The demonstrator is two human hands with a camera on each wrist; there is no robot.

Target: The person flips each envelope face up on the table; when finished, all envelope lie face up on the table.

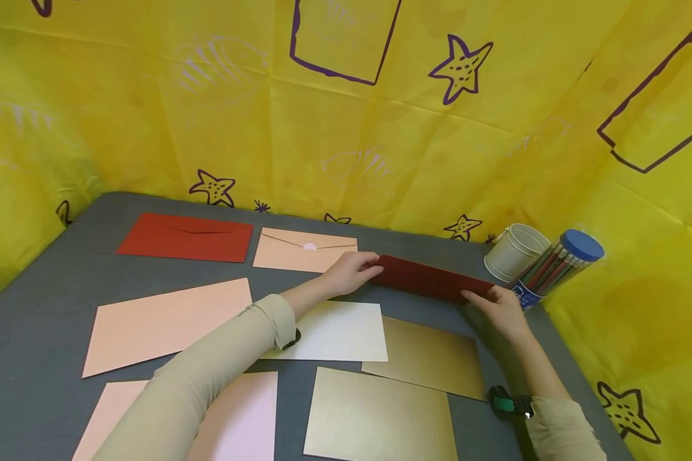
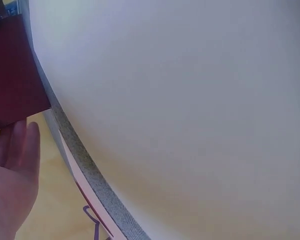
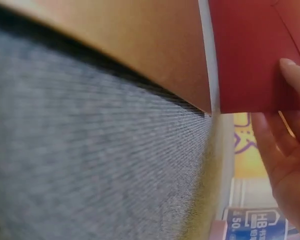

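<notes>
The left hand (image 1: 348,274) and right hand (image 1: 504,312) are pinching opposite ends of a dark red envelope (image 1: 429,278), holding it at two o'clock from white paper (image 1: 340,333) lying on the worktop (image 1: 34,358). A pencil tub (image 1: 527,296) is standing at the envelope's three o'clock.

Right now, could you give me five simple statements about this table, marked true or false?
The left fingers and right fingers hold the dark red envelope. True.
The pencil tub has a red lid. False: its lid is blue.
The white paper partly covers the farther gold paper. True.
The stickered envelope lies left of the bright red envelope. False: it lies right.
A small pail stands beside the pencil tub. True.
</notes>
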